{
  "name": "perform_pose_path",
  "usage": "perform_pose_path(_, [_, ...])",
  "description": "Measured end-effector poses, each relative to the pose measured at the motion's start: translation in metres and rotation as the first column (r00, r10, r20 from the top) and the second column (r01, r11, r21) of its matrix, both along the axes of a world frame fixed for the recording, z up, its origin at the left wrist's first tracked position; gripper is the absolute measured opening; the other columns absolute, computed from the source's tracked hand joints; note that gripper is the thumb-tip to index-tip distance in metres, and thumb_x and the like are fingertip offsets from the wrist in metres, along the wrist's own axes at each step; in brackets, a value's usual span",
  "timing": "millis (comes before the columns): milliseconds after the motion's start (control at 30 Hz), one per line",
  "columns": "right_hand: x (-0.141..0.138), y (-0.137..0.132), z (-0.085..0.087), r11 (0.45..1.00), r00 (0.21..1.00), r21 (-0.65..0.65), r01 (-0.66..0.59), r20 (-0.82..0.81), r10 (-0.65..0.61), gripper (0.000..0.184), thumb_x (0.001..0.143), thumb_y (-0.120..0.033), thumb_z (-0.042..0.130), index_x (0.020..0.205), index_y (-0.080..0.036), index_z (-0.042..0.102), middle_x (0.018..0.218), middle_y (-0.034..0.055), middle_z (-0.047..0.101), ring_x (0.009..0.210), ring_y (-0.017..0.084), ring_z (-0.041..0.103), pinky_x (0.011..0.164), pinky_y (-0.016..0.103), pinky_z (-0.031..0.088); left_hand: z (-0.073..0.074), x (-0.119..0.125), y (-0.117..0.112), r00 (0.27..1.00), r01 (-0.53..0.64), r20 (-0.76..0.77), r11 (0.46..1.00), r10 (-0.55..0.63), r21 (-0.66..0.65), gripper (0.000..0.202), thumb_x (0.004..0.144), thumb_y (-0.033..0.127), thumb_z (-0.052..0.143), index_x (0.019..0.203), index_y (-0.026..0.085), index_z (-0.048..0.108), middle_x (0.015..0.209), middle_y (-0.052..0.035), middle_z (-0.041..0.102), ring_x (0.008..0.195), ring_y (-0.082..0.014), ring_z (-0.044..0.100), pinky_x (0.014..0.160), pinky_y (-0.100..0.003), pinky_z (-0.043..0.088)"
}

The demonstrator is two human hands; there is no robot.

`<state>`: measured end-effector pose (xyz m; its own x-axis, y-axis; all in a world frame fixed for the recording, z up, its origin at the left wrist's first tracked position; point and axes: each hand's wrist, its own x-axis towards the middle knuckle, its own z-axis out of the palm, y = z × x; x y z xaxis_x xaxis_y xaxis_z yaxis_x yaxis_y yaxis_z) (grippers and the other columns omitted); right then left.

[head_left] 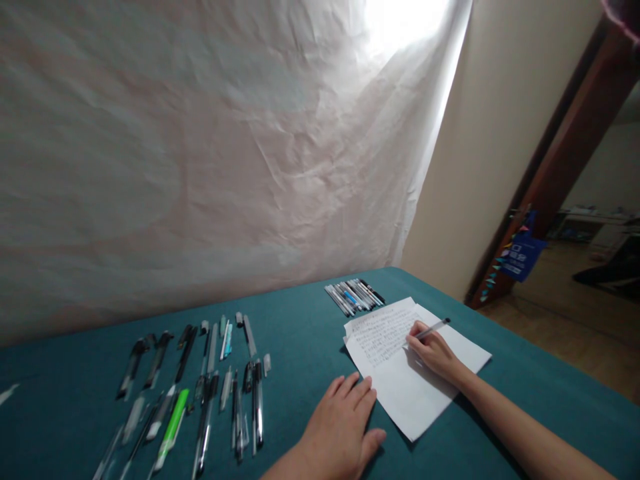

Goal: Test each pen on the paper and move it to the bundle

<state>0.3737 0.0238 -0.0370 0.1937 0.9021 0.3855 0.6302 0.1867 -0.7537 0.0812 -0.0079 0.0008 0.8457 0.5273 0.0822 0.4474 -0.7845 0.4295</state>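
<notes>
My right hand (433, 350) is closed around a slim pen (434, 329), its tip down on a white sheet of paper (417, 407). Rows of handwriting cover the upper part of that sheet, and another sheet lies partly beneath it. Flat on the table beside the paper's left edge rests my left hand (344, 423), fingers stretched out and holding nothing. What the written words say is too small to read.
Many pens and loose caps, among them a bright green pen (171, 429), are spread over the left of the green-covered table (295, 347). A tight row of pens (355, 297) lies behind the paper. A pale sheet (225, 147) hangs behind; a blue bag (523, 257) hangs right.
</notes>
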Motion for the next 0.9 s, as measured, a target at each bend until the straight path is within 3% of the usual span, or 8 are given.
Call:
perform_pose_path(467, [-0.002, 0.0, 0.003, 1.0, 0.999, 0.001, 0.003, -0.044, -0.003, 0.015, 0.068, -0.026, 0.054, 0.056, -0.02, 0.048, 0.052, -0.0033, 0.047, 0.051, 0.013, 0.043, 0.051, 0.025, 0.035, 0.0, 0.0, 0.0, 1.0, -0.002, 0.006, 1.0, 0.002, 0.003, 0.052, 0.086, 0.05, 0.031, 0.13, 0.022, 0.037, 0.14, -0.0051, 0.031, 0.128, -0.026, 0.024, 0.105, -0.045, 0.018])
perform_pose_path(767, [0.004, -0.001, 0.0, 0.999, 0.997, 0.017, 0.047, -0.063, -0.045, 0.02, 0.076, -0.031, 0.05, 0.06, -0.02, 0.047, 0.05, -0.0048, 0.043, 0.047, 0.011, 0.04, 0.048, 0.024, 0.033, -0.004, -0.001, 0.001, 1.0, 0.009, 0.013, 1.0, -0.01, 0.017, 0.053, 0.086, 0.05, 0.031, 0.13, 0.021, 0.037, 0.14, -0.0059, 0.032, 0.127, -0.0265, 0.025, 0.105, -0.044, 0.018])
perform_pose_path(900, [-0.015, -0.004, 0.009, 1.0, 0.997, 0.011, -0.012, -0.081, 0.013, 0.023, 0.081, -0.038, 0.047, 0.07, -0.019, 0.053, 0.056, -0.0022, 0.05, 0.049, 0.012, 0.045, 0.049, 0.024, 0.037, -0.008, -0.003, 0.001, 1.0, 0.019, 0.01, 0.997, -0.019, 0.075, 0.053, 0.084, 0.05, 0.034, 0.127, 0.017, 0.039, 0.137, -0.0084, 0.035, 0.125, -0.0268, 0.03, 0.102, -0.043, 0.023])
